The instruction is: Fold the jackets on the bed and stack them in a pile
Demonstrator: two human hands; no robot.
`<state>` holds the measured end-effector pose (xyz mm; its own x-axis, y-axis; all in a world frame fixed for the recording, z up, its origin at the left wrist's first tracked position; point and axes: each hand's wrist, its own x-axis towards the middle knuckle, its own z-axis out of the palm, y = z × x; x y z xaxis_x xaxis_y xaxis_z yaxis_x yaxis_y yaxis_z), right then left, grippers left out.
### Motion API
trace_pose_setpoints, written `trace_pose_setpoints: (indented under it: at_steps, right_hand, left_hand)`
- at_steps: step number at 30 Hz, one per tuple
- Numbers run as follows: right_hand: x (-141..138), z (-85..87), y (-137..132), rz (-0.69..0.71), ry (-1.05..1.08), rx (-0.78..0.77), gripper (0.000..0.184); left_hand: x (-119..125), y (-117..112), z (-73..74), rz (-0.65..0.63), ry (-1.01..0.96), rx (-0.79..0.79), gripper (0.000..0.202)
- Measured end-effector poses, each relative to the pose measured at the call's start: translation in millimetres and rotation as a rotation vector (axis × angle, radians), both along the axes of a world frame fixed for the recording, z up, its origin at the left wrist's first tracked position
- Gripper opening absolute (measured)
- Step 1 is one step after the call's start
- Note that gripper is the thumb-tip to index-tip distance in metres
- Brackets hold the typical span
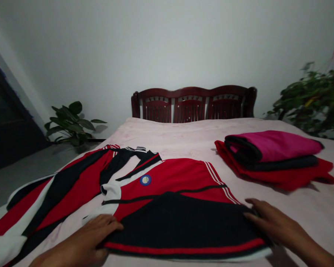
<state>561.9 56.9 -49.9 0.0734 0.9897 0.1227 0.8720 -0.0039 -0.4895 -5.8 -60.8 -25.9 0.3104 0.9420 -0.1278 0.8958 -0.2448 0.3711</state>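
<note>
A red, navy and white track jacket (pixel 183 218) lies partly folded across the near part of the bed, its round blue badge (pixel 145 180) facing up. My left hand (pixel 91 237) is closed on the jacket's near left edge, close to the white collar part; the fingers under the cloth are hidden. At the other end, my right hand (pixel 269 222) grips the right edge of the navy sleeve side, thumb on top and slightly blurred. To the left, a matching pair of track pants or second garment (pixel 80 189) is spread out loosely.
A stack of folded clothes, magenta (pixel 286 144) over red (pixel 289 178), sits on the right side of the pink bedsheet (pixel 180 141). Beyond is a dark wooden headboard (pixel 189 105). Leafy plants stand at left (pixel 72 122) and right (pixel 317 100).
</note>
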Motion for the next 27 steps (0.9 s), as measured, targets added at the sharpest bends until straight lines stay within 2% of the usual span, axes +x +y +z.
trace_pose_setpoints:
  at_steps: [2,4,6,8,9,11,13,15,18,20,22,25,27]
  right_hand:
    - [-44,22.4,8,0.139,-0.157,0.096,0.05]
    - [-104,43.4,16,0.342,-0.212,0.113,0.051]
    - [-164,51.2,26,0.549,-0.237,0.123,0.055]
    - [-206,42.4,38,0.736,-0.27,0.11,0.059]
    - [-217,33.4,46,0.798,-0.289,0.098,0.06]
    - [-215,11.9,67,0.825,-0.337,0.071,0.061]
    - [-189,-7.1,93,0.726,-0.397,0.058,0.062]
    - [-154,-20.3,117,0.584,-0.449,0.085,0.062]
    - [-117,-31.4,138,0.492,-0.518,0.154,0.06]
    - [-112,-35.0,139,0.471,-0.553,0.195,0.058]
    - [-118,-34.9,134,0.46,-0.574,0.225,0.056]
    - [-131,-24.1,126,0.457,-0.566,0.24,0.052]
    - [-136,-9.8,127,0.463,-0.533,0.196,0.042]
  left_hand:
    - [18,19,17.3,-0.01,-0.061,-0.045,0.05]
    - [47,48,24.5,0.027,-0.098,0.009,0.039]
    - [77,80,16.8,0.013,-0.091,0.124,0.046]
    - [95,107,-2.1,-0.023,-0.034,0.182,0.053]
    - [98,118,-13.1,-0.021,0.013,0.2,0.055]
    - [91,132,-32.2,0.016,0.102,0.213,0.058]
    - [72,137,-41.5,0.066,0.159,0.233,0.058]
    - [51,140,-38.8,0.12,0.176,0.251,0.053]
    - [33,151,-21.1,0.247,0.165,0.268,0.039]
    - [33,167,-10.1,0.33,0.153,0.297,0.035]
    - [40,187,-5.4,0.388,0.13,0.334,0.038]
    - [53,217,-9.2,0.48,0.056,0.322,0.059]
    - [57,235,-13.6,0.564,-0.025,0.277,0.05]
